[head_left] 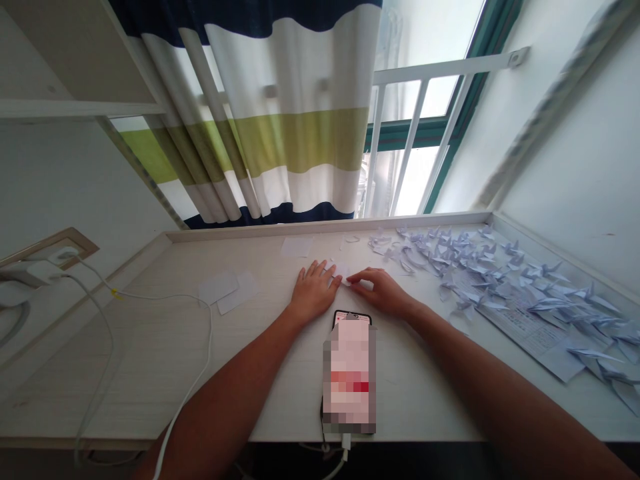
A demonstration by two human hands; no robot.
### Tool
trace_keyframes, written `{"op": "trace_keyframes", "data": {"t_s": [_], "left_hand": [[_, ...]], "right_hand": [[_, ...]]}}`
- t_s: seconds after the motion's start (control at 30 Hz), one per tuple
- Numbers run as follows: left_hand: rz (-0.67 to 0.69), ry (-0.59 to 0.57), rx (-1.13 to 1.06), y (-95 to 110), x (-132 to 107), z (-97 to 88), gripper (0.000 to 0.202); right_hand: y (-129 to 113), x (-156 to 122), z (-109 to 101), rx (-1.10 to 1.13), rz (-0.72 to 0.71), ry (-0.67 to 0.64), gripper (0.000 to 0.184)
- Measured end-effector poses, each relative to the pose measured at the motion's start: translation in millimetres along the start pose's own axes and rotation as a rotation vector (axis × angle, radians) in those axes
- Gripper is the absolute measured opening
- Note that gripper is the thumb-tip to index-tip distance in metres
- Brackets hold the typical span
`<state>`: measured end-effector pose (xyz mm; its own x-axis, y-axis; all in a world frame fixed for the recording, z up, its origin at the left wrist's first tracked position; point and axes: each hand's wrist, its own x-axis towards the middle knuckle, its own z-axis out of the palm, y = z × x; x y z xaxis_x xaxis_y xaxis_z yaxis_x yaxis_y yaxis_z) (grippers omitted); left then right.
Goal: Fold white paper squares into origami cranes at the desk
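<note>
A small white paper piece [343,272] lies on the pale desk [150,347] between my two hands. My left hand [313,290] rests flat beside it, fingers stretched out, fingertips on the paper's left edge. My right hand [380,290] presses down on the paper's right side with its fingers drawn together in a pinch. A phone [349,370] lies just in front of my hands, its screen lit.
Several folded paper cranes [500,280] cover the right side of the desk over a printed sheet [530,333]. Loose paper squares [225,290] lie left of my hands. White charging cables [150,297] run from a wall socket [55,257]. A striped curtain [280,133] hangs behind.
</note>
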<state>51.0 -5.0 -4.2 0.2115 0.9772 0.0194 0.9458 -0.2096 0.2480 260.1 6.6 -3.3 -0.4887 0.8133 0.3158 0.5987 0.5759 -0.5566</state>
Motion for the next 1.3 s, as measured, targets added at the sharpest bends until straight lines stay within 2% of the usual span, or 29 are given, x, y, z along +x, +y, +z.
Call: {"op": "trace_keyframes", "data": {"t_s": [0.17,0.33,0.43,0.6,0.83,1.3], "left_hand": [[-0.029,0.024,0.009,2.3,1.7,3.7,0.068],[-0.032,-0.012,0.002,3.3,1.4,3.0,0.072],[-0.043,-0.033,-0.010,2.8,1.8,1.0,0.073],[-0.048,-0.098,-0.020,1.6,4.5,-2.1,0.076],[-0.079,-0.147,-0.060,2.2,9.9,-3.8,0.078],[-0.094,-0.143,-0.104,3.3,13.7,-1.9,0.081]], "right_hand": [[-1.1,1.9,-0.3,-0.079,-0.050,-0.023,0.017],[-3.0,5.5,-3.8,-0.291,-0.174,-0.110,0.017],[-3.9,6.0,-5.6,-0.321,-0.204,-0.130,0.019],[-5.1,4.9,-4.5,-0.303,-0.181,-0.120,0.018],[-5.2,4.9,3.0,-0.251,-0.078,-0.082,0.015],[-5.7,6.2,7.1,-0.206,-0.064,-0.059,0.013]]}}
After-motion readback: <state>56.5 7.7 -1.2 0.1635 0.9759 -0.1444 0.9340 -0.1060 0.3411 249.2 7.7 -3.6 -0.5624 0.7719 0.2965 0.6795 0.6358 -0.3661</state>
